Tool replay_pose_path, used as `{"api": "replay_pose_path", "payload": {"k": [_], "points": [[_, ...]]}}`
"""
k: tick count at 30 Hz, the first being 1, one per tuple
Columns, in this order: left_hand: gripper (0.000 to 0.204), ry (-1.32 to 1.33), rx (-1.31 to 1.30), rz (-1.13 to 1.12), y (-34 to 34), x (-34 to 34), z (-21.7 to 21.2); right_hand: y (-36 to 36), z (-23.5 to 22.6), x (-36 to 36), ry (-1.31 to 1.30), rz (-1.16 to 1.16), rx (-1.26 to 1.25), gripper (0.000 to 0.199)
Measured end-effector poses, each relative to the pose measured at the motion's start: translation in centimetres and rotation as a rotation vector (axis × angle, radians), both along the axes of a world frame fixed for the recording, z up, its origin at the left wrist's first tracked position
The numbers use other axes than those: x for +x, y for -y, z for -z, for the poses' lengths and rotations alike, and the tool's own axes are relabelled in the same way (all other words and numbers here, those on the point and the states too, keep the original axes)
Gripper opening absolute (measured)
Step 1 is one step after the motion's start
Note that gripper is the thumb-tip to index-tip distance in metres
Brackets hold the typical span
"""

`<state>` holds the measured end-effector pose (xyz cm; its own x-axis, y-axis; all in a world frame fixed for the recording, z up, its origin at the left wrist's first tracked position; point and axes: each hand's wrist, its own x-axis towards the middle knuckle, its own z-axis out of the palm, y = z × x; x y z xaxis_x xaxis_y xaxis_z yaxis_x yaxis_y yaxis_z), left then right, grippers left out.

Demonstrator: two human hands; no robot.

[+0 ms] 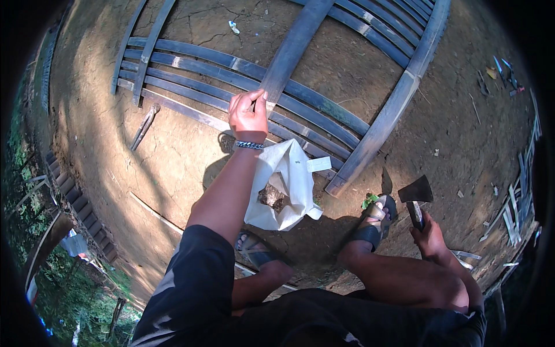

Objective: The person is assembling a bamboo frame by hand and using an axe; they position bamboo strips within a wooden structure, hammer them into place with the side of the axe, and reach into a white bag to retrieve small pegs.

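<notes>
My left hand (248, 115), with a chain bracelet at the wrist, is stretched forward over the near end of a wide bamboo slat (296, 46). Thumb and fingers are pinched together there; whatever is between them is too small to make out. Out to the right, my right hand (429, 236) grips a hatchet (415, 196) by its handle, its dark blade raised above the ground. Under the wide slat lie several thin dark slats (214, 72), which meet a thick bamboo rail (384, 130) on the right.
Between my sandaled feet stands an open white sack (298, 202) with its contents in shade. A forked stick (144, 127) lies on the bare soil to the left. At the far right are pliers-like tools (506, 75) and split bamboo pieces (511, 217).
</notes>
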<state>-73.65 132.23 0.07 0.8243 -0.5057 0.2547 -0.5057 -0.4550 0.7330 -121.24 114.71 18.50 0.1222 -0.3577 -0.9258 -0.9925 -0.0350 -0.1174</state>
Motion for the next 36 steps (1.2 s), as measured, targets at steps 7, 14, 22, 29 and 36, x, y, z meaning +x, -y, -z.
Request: {"api": "replay_pose_path", "payload": {"k": [7,14,22,29,36], "points": [[0.009,0.033,0.007,0.047,0.1,0.0,0.4,0.6,0.9,2.3,0.107,-0.076,-0.044,0.062],[0.012,0.047,0.084,0.059,-0.2,-0.1,0.0,2.9,0.8,7.6,0.29,-0.168,-0.128,0.058],[0.009,0.054,0.083,0.048,0.6,-0.1,-0.5,3.0,2.8,19.4,0.562,-0.54,-0.184,0.055],[0.005,0.046,0.109,0.027,0.1,0.4,-1.6,-4.4,8.7,31.6,1.015,-0.419,-0.292,0.065],[0.004,-0.03,0.099,0.029,0.0,0.3,-1.9,-6.8,11.4,31.1,1.061,-0.397,-0.452,0.068]]}}
